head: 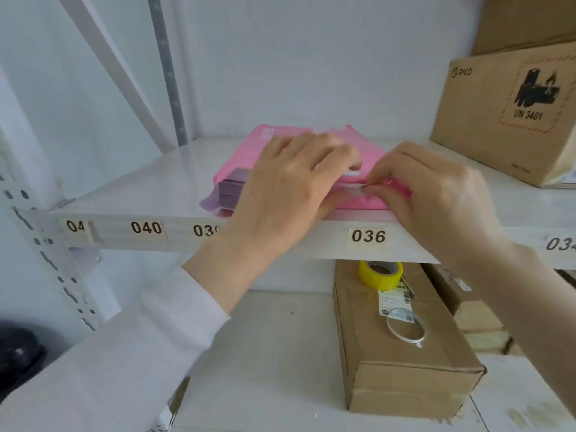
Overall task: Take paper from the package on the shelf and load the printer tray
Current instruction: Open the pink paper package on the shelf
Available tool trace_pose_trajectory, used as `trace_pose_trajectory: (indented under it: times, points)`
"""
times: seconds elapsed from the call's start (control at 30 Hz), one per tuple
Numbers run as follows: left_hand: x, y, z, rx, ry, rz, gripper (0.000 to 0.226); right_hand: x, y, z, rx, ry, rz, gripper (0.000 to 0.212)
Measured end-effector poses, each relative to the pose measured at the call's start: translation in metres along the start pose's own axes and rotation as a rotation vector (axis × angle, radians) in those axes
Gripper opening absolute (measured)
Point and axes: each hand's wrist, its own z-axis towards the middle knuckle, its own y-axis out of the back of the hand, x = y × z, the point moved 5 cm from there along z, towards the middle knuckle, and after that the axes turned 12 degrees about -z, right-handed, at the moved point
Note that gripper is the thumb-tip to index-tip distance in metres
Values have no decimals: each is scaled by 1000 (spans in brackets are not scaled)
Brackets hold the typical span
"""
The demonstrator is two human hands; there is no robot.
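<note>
Presently on the upper shelf point(149, 179), white, front edge bearing number labels 040 and 036: one pink package point(246, 157) of paper, lying flat near the front edge, wrapper torn open at its near end. Purple-tinted sheets point(230, 190) show at the near left corner.
Left hand point(286, 185): palm down on the package, fingers curled over the opened wrapper, white sleeve point(124, 347) on the forearm.
Right hand point(436, 194): fingertips point(371, 190) pressed together, pinching a thin white edge at the package opening, just beside the left hand.
Cardboard box point(498, 120), printed "PICO" and "UN 3481": same shelf, far right, well apart from the package.
Lower shelf point(280, 353): long brown carton point(402, 369); on it a yellow tape roll point(380, 274) and a thin clear ring point(405, 325). Printer tray: not in view.
</note>
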Motion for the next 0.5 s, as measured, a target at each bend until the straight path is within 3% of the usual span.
trace_pose_trajectory:
  times: [0.07,0.23,0.37,0.5]
  points:
    - [0,-6,3,39,11,-18,15,-4,0,6,51,11,65,24]
    - [10,-8,6,87,294,-234,22,-25,-2,0,170,49,294,31]
    - [10,-5,9,72,401,-279,15,-42,-2,-17,127,63,315,19]
    - [8,-1,13,98,415,-201,13,-44,-1,-11,121,29,334,22]
